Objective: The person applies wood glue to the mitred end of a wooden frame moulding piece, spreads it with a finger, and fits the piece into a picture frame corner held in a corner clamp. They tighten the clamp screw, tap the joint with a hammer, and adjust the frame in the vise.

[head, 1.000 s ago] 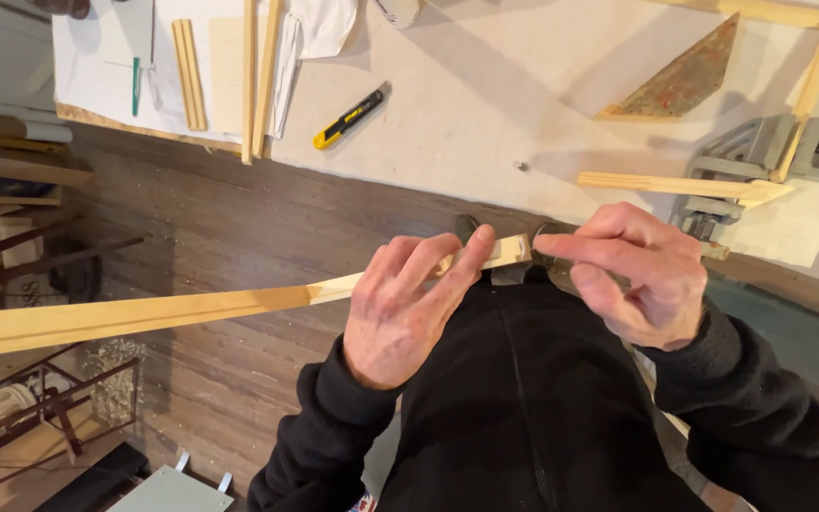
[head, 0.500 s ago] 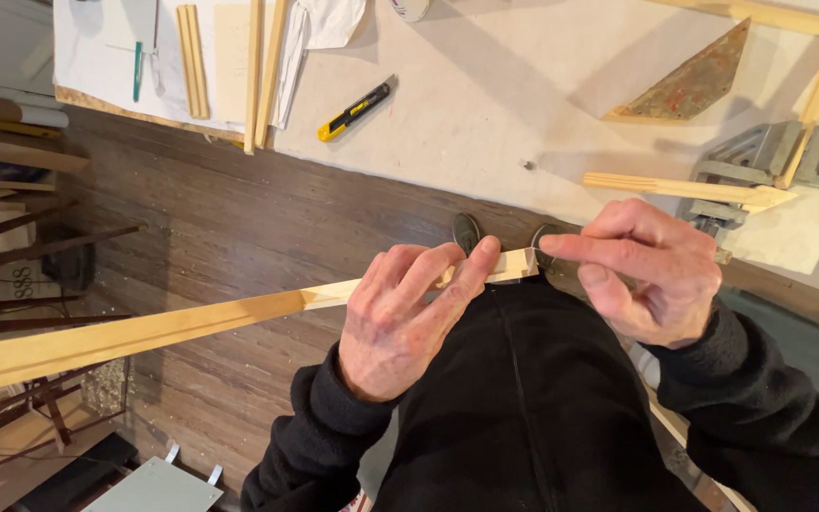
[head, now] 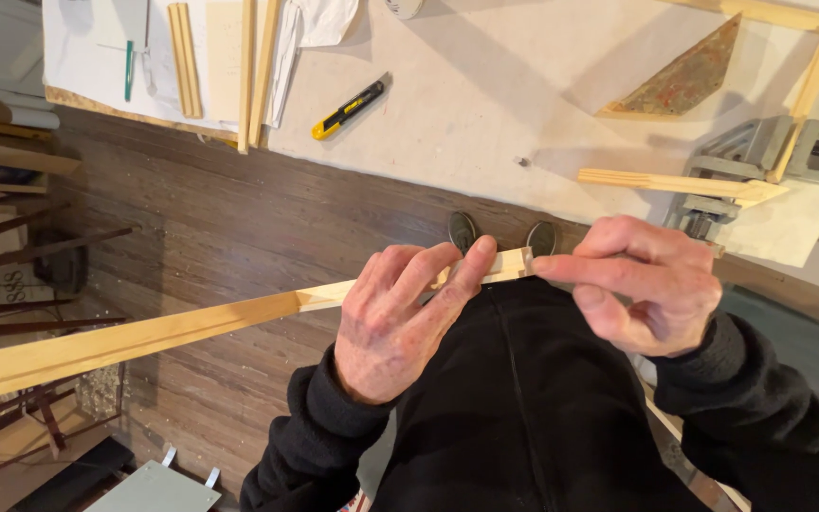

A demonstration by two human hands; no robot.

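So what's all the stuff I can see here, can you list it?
long wood strip: one, pale, held across the lap, running off left
utility knife: one, yellow and black, on the table
short wood strips: a few, pale, upper left of the table
wood frame: one, pale, upper right
triangular piece: one, brownish, inside the frame
corner clamp: one, grey metal, right table edge
table: one, off-white top
floor: dark wood
shoes: two, dark toes
left hand: grips the strip
right hand: fingertip at the strip's end
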